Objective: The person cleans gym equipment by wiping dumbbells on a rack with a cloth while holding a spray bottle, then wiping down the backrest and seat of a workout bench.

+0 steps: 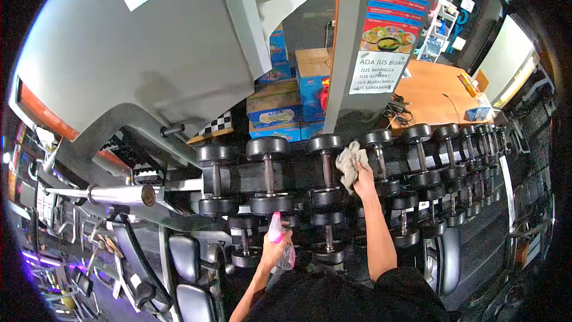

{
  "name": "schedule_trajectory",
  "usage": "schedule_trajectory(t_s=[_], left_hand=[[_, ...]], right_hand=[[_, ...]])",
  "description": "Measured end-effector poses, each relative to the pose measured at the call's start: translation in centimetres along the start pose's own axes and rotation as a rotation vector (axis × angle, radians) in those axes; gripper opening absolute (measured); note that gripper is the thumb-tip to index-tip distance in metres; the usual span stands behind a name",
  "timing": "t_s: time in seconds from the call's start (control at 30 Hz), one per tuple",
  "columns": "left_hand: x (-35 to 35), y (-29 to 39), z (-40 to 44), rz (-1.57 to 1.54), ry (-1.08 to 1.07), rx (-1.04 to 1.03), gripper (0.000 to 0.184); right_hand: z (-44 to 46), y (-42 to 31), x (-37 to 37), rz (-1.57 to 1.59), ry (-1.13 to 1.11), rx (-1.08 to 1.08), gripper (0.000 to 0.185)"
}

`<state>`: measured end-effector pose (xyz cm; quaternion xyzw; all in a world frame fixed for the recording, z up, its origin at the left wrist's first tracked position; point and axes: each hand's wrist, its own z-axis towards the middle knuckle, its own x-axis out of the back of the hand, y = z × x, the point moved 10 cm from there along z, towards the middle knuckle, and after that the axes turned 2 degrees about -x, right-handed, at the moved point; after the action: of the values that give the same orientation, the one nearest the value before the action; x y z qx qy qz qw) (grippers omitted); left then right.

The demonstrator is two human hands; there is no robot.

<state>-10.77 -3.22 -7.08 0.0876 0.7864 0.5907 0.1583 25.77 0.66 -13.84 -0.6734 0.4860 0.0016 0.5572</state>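
Note:
My left hand (275,250) is wrapped round a clear spray bottle (287,259) with a pink and white top, held low in front of the dumbbell rack. Farther up and to the right, my right hand (362,180) grips a crumpled beige cloth (350,164). The cloth is between one black dumbbell (326,167) on its left and another dumbbell (381,161) on its right; I cannot tell whether it touches either. Left of these, a dumbbell (269,176) lies on the upper tier, just beyond the bottle's nozzle.
More dumbbells (329,238) fill the lower tier. A barbell end (148,195) juts in from the left. Behind the rack stand a grey pillar (348,53) with posters, stacked cartons (274,104) and an orange-brown desk (435,92). Padded benches (185,257) stand at lower left.

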Motion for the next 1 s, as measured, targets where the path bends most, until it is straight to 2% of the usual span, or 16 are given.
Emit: schedule_trajectory(t_s=[0.03,0.1,0.17,0.2,0.23,0.3,0.33,0.37,0.43,0.5,0.57,0.63,0.7,0.83,0.87,1.0], left_hand=[[0.0,0.2,0.0,0.002,-0.011,-0.008,0.031],[0.2,0.6,-0.1,0.066,-0.029,-0.028,0.03],[0.3,0.9,-0.5,0.023,-0.036,-0.04,0.03],[0.5,1.1,-0.7,-0.018,-0.036,-0.048,0.03],[0.9,0.8,-0.9,-0.022,-0.031,-0.05,0.03],[2.0,0.4,-1.4,-0.141,0.03,-0.062,0.031],[2.8,0.0,-1.7,-0.073,0.07,-0.007,0.031],[3.1,0.1,-2.1,-0.082,0.075,-0.011,0.031],[3.4,1.3,-3.2,-0.082,0.1,-0.002,0.03],[4.0,1.8,-3.9,-0.108,0.114,-0.05,0.029],[4.5,1.2,-4.2,-0.02,0.052,-0.045,0.039],[5.1,0.9,-4.7,-0.013,0.055,-0.025,0.038],[5.3,0.7,-4.7,-0.006,0.061,-0.016,0.037],[4.9,0.1,-4.4,0.027,-0.01,-0.017,0.035],[5.0,0.0,-4.3,0.011,0.016,-0.029,0.032],[4.8,1.8,-4.3,0.017,0.128,-0.052,0.029]], right_hand=[[-1.0,-1.0,-1.2,0.144,0.016,-0.003,0.023],[-0.2,-2.1,-0.7,0.148,0.052,0.301,0.034],[-1.8,-4.1,0.0,-0.954,0.387,0.635,0.046],[-2.6,-3.3,-0.6,-1.091,0.333,0.523,0.052],[-2.3,-1.5,-0.5,-1.216,0.239,0.439,0.049],[-2.9,0.4,-1.5,-1.416,0.115,0.364,0.049],[-2.8,0.3,-1.6,-1.409,0.068,0.328,0.05],[-2.6,-0.1,-2.0,-1.415,0.062,0.334,0.05],[-2.1,-0.4,-1.9,-1.636,0.091,0.17,0.053],[-1.0,-1.1,-2.4,-1.669,0.075,0.14,0.057],[-0.2,0.7,-2.8,-1.955,-0.148,-0.031,0.065],[1.5,2.1,-1.8,-1.999,-0.187,-0.073,0.071],[1.7,3.5,-1.5,-2.142,-0.314,-0.274,0.074],[0.6,4.3,-3.4,-2.037,-0.444,-0.144,0.085],[0.4,3.8,-4.0,-2.003,-0.418,-0.027,0.075],[1.8,3.9,-4.1,-2.02,-0.547,-0.045,0.059]])
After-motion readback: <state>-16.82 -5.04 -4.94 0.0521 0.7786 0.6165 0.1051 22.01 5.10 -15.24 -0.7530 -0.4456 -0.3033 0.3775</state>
